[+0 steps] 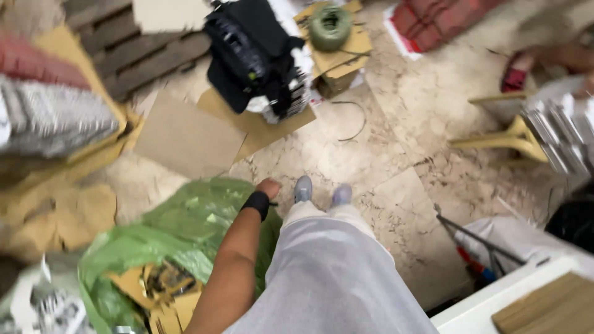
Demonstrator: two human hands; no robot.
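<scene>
Glossy thin green plastic bag [185, 229] by left hand [268, 187], black cloth wristband [257, 203], matt brown cardboard sheets [189, 136], polished mottled stone floor [396, 142], soft grey cloth trousers [334, 272], rough weathered wood pallet [136, 49], green twine spool [330, 26].

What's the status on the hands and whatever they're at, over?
Left hand at the green plastic bag's edge, grip unclear. Right hand out of view. Cardboard scraps inside the bag; cardboard sheets on the floor ahead.
</scene>
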